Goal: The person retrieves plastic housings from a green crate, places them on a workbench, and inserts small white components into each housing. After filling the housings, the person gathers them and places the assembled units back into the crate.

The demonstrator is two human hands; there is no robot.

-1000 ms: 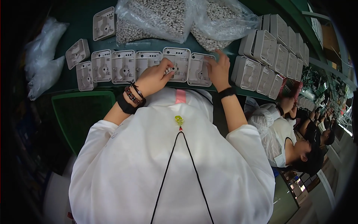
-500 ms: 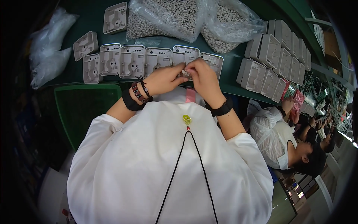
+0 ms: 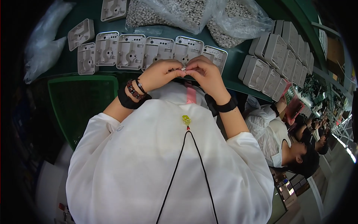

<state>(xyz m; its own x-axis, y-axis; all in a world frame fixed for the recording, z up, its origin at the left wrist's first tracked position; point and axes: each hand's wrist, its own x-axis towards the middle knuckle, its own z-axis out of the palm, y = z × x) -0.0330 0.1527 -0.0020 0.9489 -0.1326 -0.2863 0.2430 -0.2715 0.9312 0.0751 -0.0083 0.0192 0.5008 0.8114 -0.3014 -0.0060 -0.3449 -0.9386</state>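
Observation:
Fingertip to fingertip, my left hand and my right hand pinch a small whitish plastic part between them. Its exact kind is too small to make out. Both hands are above the near edge of the green table. Just beyond them stands a row of light grey plastic housings, open side up, with round bosses inside: one housing lies directly past my fingers, another behind my left hand, and another behind my right hand.
Clear bags of small whitish parts lie at the back. Stacked grey housings stand on the right, a crumpled clear bag on the left. A green bin is below the table's left edge. A person sits at my right.
My fingertips have drawn closer together around the small part, and the right hand's fingers have turned inward. The whole view has shifted slightly, with the table appearing higher.

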